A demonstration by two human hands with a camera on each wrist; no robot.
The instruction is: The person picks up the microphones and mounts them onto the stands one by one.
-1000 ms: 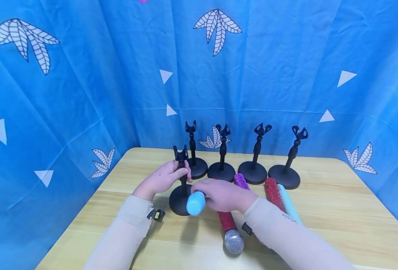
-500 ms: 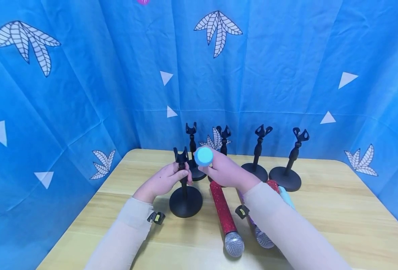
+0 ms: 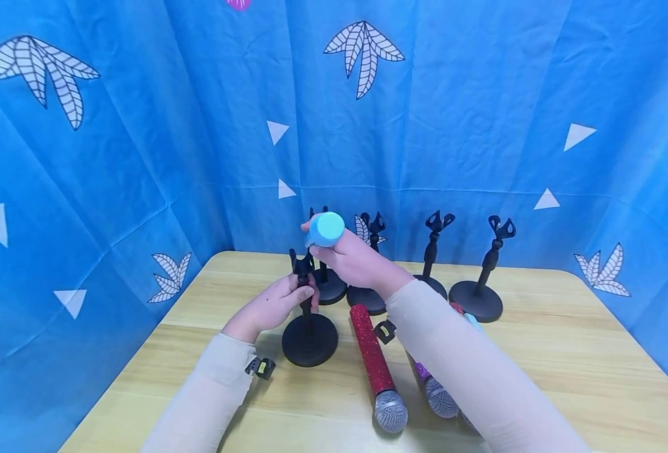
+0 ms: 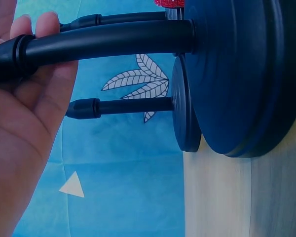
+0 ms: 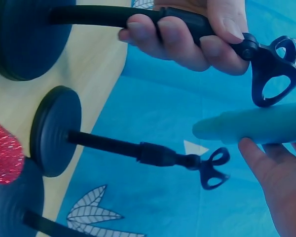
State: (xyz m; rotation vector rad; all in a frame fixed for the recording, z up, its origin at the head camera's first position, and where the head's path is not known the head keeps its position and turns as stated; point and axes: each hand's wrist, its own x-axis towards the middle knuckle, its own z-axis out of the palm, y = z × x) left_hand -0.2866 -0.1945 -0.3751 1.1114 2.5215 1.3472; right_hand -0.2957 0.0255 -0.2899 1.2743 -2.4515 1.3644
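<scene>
My left hand (image 3: 274, 307) grips the upper stem of a black microphone stand (image 3: 310, 343), whose round base is near the table's middle. In the right wrist view, its fingers and thumb wrap the stem just below the forked clip (image 5: 275, 74). My right hand (image 3: 362, 261) holds a light blue microphone (image 3: 327, 229) above and slightly right of that clip, rounded blue end toward the head camera. From the right wrist, the microphone's tapered turquoise body (image 5: 266, 123) lies close beside the clip's loops, with the right fingertips along its underside.
Several more black stands line the back of the wooden table (image 3: 198, 377), including one at right (image 3: 481, 301). A red glitter microphone (image 3: 373, 355) lies in front; a purple one (image 3: 441, 397) is partly under my right sleeve. Blue curtain (image 3: 458, 126) encloses the table.
My right hand has lifted the light blue microphone from low beside the stand's base, up and away from me, then leftward over the clip. My left hand stays on the stem.
</scene>
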